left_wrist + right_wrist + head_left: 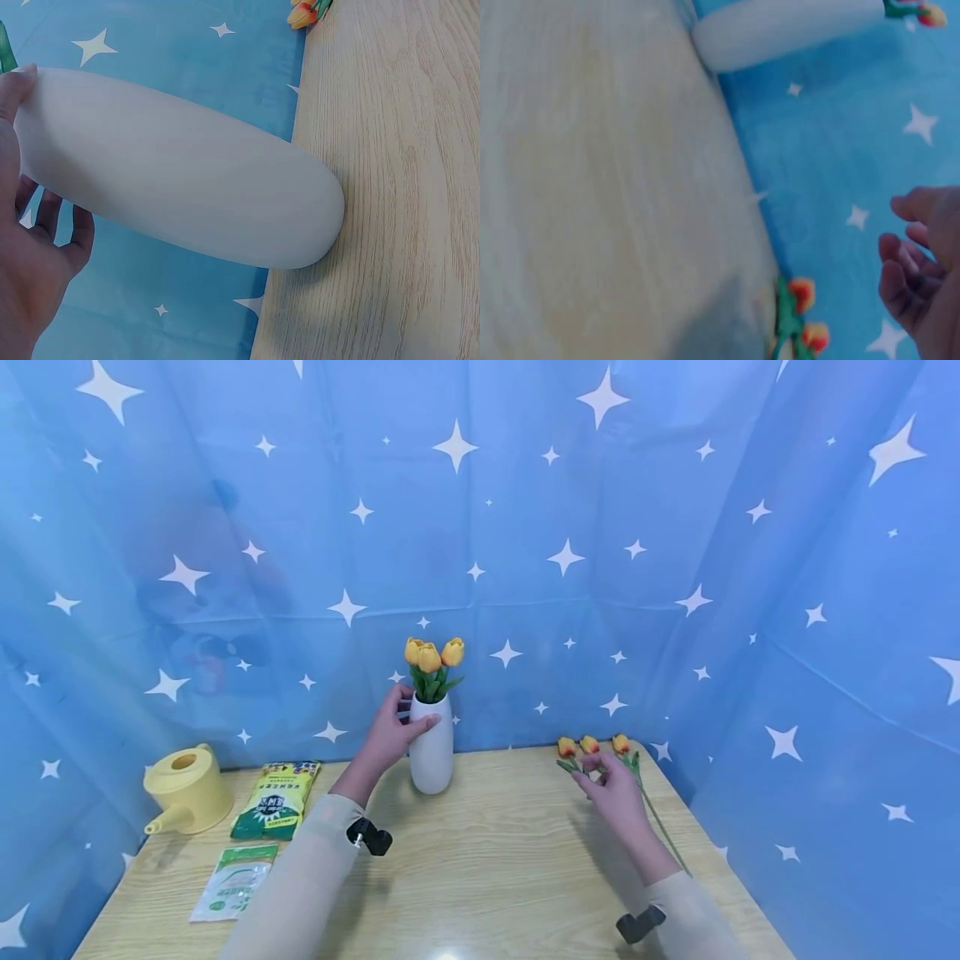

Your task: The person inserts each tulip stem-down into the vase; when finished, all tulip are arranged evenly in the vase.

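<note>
A white vase [432, 756] stands at the back of the table with orange-yellow tulips [429, 658] in its mouth. My left hand [390, 731] grips the vase near its top, thumb across the front; in the left wrist view the fingers [81, 232] curl around the far side. Over at the back right, several loose tulips [621, 744] lie on the table, one long stem running toward the front. My right hand [615, 793] hovers by their heads. Its loosely bent fingers [900, 289] hold nothing in the right wrist view, apart from the tulips [802, 294] there.
On the left of the wooden table [480, 860] stand a yellow watering can [191, 789], a yellow-green printed bag [276, 802] and, nearer the front, a pale green-and-white packet [236, 883]. A blue star-patterned curtain [510, 568] hangs behind the table and along its sides.
</note>
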A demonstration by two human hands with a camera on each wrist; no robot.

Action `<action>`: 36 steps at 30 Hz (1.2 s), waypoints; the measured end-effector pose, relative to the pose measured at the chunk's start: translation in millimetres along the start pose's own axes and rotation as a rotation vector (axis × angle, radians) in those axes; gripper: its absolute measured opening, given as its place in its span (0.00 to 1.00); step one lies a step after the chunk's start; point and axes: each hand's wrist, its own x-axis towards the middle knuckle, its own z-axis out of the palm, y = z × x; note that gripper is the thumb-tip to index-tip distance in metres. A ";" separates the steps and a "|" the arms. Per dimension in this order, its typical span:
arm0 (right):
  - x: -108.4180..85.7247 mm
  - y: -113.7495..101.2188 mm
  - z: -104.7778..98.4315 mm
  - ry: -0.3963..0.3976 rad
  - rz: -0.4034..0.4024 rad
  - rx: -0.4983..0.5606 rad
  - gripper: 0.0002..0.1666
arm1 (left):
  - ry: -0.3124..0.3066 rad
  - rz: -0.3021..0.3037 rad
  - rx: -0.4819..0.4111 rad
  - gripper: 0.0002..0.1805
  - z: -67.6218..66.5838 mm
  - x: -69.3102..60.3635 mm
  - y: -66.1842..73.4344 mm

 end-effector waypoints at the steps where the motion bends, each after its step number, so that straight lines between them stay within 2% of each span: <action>1: -1.0 5.1 -2.4 -0.006 0.013 -0.009 0.16 | 0.003 0.002 0.000 0.34 0.1 -0.2 0.0; 9: -2.0 30.7 -10.3 -0.064 0.047 -0.116 0.21 | 0.012 0.031 -0.001 0.34 -0.7 1.1 -1.0; 17: -5.2 45.7 -11.8 -0.150 0.072 -0.165 0.25 | 0.005 0.017 0.005 0.34 -0.4 0.9 -0.5; 25: -4.2 60.5 -7.1 -0.161 0.025 -0.290 0.25 | 0.003 0.021 -0.003 0.33 -0.6 0.5 -0.9; 36: -4.4 73.5 1.7 -0.153 0.052 -0.279 0.22 | -0.001 0.006 -0.010 0.33 1.6 -0.3 -0.4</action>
